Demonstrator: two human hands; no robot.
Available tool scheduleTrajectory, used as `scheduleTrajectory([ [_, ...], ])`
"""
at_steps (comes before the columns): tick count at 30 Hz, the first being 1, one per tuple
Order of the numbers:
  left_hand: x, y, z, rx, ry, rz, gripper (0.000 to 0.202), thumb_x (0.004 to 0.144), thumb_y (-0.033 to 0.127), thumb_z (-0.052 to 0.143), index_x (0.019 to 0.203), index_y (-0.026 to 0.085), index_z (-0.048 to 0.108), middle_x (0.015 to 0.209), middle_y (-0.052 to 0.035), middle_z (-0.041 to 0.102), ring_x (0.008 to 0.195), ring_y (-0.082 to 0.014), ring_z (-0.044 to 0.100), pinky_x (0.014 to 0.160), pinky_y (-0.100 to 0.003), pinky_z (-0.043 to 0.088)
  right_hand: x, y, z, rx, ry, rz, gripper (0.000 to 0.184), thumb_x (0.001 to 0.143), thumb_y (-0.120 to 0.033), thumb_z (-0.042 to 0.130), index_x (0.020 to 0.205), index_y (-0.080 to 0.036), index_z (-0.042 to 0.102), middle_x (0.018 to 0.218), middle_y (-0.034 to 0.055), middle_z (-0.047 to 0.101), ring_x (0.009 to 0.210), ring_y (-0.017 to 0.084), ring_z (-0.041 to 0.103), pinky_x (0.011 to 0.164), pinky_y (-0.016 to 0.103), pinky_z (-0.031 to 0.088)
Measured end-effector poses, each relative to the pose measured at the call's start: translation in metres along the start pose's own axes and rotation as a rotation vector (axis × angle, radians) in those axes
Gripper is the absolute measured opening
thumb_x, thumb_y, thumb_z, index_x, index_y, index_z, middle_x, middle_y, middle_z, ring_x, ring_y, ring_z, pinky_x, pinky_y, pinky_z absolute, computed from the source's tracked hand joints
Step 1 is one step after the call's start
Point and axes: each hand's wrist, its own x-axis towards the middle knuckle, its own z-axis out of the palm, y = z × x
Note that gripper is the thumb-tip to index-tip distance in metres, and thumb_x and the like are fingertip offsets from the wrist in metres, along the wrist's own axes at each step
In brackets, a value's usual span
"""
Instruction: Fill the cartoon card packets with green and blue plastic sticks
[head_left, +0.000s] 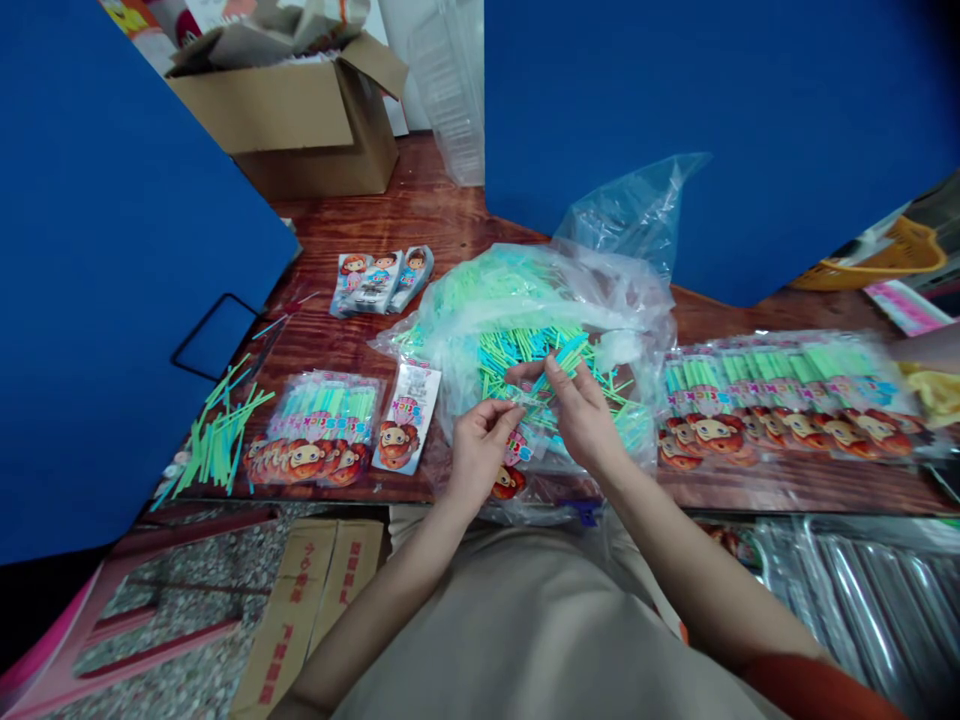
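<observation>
My left hand pinches the top edge of a small clear packet printed with a cartoon monkey-like head. In my right hand is a small bunch of green and blue plastic sticks, gripped between thumb and fingers, its lower end close to the packet's mouth. Whether the sticks' tips are inside the packet I cannot tell. Both hands are over a large clear plastic bag that lies open, with many loose green and blue sticks in it.
Filled packets lie in overlapping rows at right and left. A stack of flat printed packets lies beside the bag, near folded printed packets. Loose sticks lie far left. Blue panels and a cardboard box stand behind.
</observation>
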Motion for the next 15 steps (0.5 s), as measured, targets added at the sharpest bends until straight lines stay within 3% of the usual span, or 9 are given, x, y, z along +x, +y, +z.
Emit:
scheduleTrajectory([
  [2,0.0007,0.0005,0.0008,-0.026,-0.007,0.0,0.016,0.07,0.031,0.074,0.075,0.016,0.071,0.066,0.0018,0.064,0.061,-0.0105,0.052,0.061,-0.023,0.042,0.0006,0.0012,-0.0003,0.052,-0.012,-0.004,0.029,0.093,-0.05,0.054,0.093,-0.023,0.065,0.098,0.0041,0.072,0.095,0.02,0.067,0.092,0.036,0.05],
  [5,0.0025,0.0001,0.001,-0.072,-0.016,-0.016,0.02,0.068,0.032,0.076,0.08,0.016,0.073,0.072,-0.0001,0.068,0.066,-0.0119,0.056,0.067,-0.024,0.045,0.0029,0.0016,-0.0022,0.121,-0.018,0.032,0.024,0.087,-0.046,0.063,0.094,-0.023,0.062,0.099,0.0037,0.072,0.09,0.02,0.069,0.085,0.034,0.052],
  [10,0.0043,-0.0009,0.0009,-0.112,-0.011,-0.063,0.023,0.068,0.035,0.078,0.081,0.016,0.075,0.07,0.0002,0.067,0.065,-0.0114,0.054,0.064,-0.024,0.043,0.005,-0.003,-0.0055,0.088,0.077,-0.015,0.027,0.094,-0.048,0.052,0.097,-0.023,0.062,0.096,0.0031,0.073,0.074,0.015,0.066,0.064,0.027,0.05],
  [12,0.0038,0.0003,0.0017,-0.153,-0.015,-0.074,0.023,0.068,0.036,0.079,0.079,0.016,0.075,0.07,0.0006,0.067,0.065,-0.011,0.054,0.065,-0.024,0.043,0.0039,-0.0051,-0.0062,-0.002,0.054,-0.049,0.031,0.096,-0.048,0.048,0.095,-0.023,0.066,0.096,0.0035,0.073,0.078,0.016,0.066,0.07,0.03,0.052],
  [15,0.0024,0.0038,0.0034,-0.238,-0.029,-0.106,0.027,0.065,0.038,0.082,0.076,0.016,0.074,0.07,0.0013,0.067,0.065,-0.0105,0.054,0.067,-0.024,0.043,0.0015,-0.0063,-0.0078,-0.106,-0.047,-0.08,0.027,0.094,-0.045,0.055,0.09,-0.022,0.069,0.094,0.0035,0.074,0.091,0.02,0.067,0.087,0.035,0.051],
])
